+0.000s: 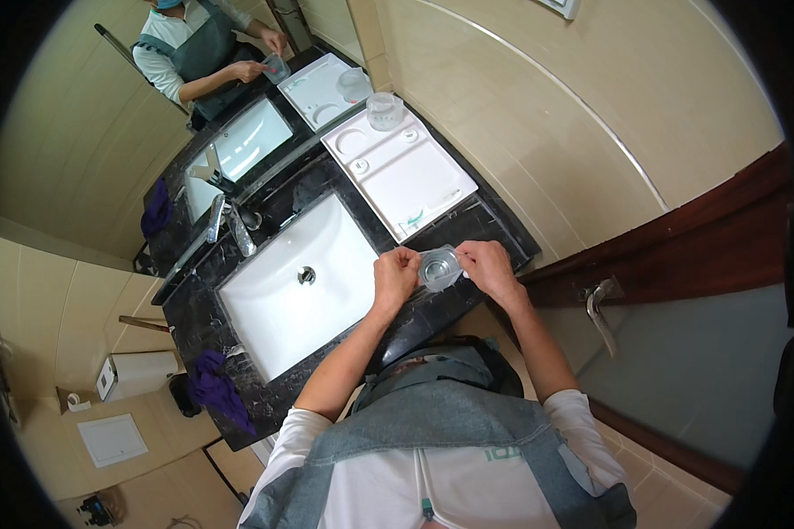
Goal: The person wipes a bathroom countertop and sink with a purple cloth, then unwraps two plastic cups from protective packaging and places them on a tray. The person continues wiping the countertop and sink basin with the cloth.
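Observation:
A clear cup point(438, 268) in thin see-through plastic wrapping is held between my two hands, over the front of the dark marble counter. My left hand point(397, 274) pinches the wrapping at the cup's left side. On the other side, the fingers of my right hand point(489, 264) grip the wrapping's edge. Just beyond my hands lies a white compartment tray point(407, 173). Another wrapped clear cup point(384, 111) stands at its far corner. Two small round white items point(359, 166) rest in the tray, and slim items in clear wrapping point(415, 217), one with green, lie near its front.
A white rectangular sink point(291, 311) with a chrome faucet point(231, 225) is set into the counter point(397, 344) at left. A purple cloth point(217, 390) lies at the counter's left end. The mirror point(92, 165) runs behind. To the right is a door with a metal handle point(601, 311).

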Motion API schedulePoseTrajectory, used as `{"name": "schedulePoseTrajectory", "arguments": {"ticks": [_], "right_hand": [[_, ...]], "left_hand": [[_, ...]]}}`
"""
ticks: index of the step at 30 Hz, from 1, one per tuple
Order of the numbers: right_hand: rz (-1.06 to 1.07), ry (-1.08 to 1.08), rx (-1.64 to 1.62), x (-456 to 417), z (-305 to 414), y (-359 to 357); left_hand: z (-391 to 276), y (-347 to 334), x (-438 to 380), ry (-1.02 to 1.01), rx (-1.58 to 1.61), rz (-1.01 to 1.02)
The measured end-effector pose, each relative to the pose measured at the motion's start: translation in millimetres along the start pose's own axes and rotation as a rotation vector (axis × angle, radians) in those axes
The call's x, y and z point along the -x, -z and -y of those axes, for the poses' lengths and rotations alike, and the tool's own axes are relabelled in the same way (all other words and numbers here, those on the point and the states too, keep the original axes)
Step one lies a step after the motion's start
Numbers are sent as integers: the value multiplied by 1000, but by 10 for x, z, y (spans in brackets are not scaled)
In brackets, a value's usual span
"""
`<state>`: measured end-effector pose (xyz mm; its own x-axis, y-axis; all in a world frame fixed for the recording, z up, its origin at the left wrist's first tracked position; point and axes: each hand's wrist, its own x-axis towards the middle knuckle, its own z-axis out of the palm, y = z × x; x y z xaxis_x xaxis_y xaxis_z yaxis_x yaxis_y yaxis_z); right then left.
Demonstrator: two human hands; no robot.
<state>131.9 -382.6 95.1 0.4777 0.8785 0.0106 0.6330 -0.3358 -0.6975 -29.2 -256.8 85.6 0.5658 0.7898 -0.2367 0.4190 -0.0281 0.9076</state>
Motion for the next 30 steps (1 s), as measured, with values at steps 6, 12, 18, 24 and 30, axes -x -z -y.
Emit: {"name": "schedulePoseTrajectory", "arguments": {"ticks": [6, 12, 18, 24, 30], "right_hand": [[52, -7, 154, -84, 191, 181], [-36, 35, 46, -80, 126, 306], [-276, -33, -64, -59, 162, 297], [-1, 83, 276, -356, -18, -64], [-130, 210, 332, -301, 1, -159]], "left_hand": [[-148, 98, -100, -47, -176, 71], [-208, 223, -201, -143, -288, 34], [-424, 255, 71, -485, -306, -120], [-197, -201, -121, -885, -683, -106], [-26, -292, -196, -894, -749, -29]]}}
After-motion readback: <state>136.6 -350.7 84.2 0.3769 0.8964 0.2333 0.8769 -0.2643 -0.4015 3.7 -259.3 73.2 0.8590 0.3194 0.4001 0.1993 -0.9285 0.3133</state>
